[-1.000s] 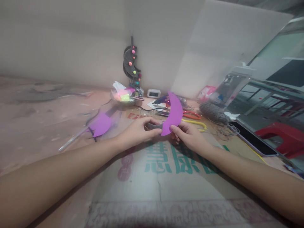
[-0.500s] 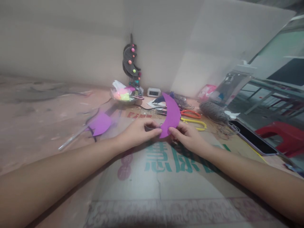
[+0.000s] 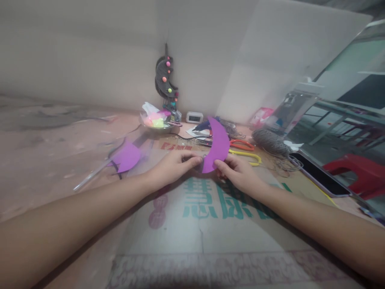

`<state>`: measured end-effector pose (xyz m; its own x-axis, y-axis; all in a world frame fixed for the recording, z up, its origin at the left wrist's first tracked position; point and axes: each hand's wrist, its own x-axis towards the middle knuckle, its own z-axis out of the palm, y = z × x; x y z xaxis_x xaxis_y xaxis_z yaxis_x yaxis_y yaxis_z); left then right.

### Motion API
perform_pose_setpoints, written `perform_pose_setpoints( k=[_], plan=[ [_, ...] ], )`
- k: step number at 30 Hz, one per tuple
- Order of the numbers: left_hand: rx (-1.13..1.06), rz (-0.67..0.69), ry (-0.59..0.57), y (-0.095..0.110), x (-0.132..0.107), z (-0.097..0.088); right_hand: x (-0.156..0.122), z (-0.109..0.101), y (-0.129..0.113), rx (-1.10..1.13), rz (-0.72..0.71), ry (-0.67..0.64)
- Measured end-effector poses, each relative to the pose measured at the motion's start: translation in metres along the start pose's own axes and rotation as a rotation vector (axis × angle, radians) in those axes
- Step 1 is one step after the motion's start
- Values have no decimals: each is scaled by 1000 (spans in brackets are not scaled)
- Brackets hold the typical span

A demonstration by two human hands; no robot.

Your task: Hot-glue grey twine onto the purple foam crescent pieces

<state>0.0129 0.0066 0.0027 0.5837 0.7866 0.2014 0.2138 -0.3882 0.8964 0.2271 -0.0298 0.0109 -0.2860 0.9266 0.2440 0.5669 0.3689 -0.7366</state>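
A purple crescent-shaped foam piece [image 3: 218, 144] stands upright between my two hands over the printed cardboard sheet [image 3: 204, 208]. My right hand [image 3: 237, 173] pinches its lower end with closed fingers. My left hand [image 3: 173, 166] has its fingers closed on a small dark grey piece at the crescent's lower tip; the piece is mostly hidden. Both forearms reach in from the bottom corners.
A second purple foam piece [image 3: 128, 157] lies left on the table. Behind are a bowl of coloured bits [image 3: 156, 120], a dark moon ornament with pompoms [image 3: 166, 82], a small clock [image 3: 194, 117], orange scissors [image 3: 242, 144], yellow-handled scissors [image 3: 248, 155], grey yarn [image 3: 270, 142], a phone [image 3: 320, 174].
The crescent has shifted slightly left and lower. The grey piece in my left hand, plainly visible a second ago, is now nearly hidden behind my fingertips and the crescent's tip.
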Motion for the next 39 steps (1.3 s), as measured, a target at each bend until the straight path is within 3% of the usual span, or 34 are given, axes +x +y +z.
perform_pose_setpoints(
  k=[6,12,16,18,23,27,39],
  plan=[
    [20,-91,39,1,-2,2,0,0,1,28,15,36],
    [31,-39,59,-1,-1,1,1,-1,1,78,52,-14],
    [-130,-40,152,-2,2,-1,2,-1,2,114,87,44],
    [-159,-79,137,-2,3,-2,2,-2,3,123,89,90],
    [63,-142,71,-2,3,-4,2,-2,4,111,81,171],
    [101,-186,61,1,0,-3,2,-1,4,101,60,128],
    [92,-121,60,-3,2,-3,2,-2,6,11,41,216]
  ],
)
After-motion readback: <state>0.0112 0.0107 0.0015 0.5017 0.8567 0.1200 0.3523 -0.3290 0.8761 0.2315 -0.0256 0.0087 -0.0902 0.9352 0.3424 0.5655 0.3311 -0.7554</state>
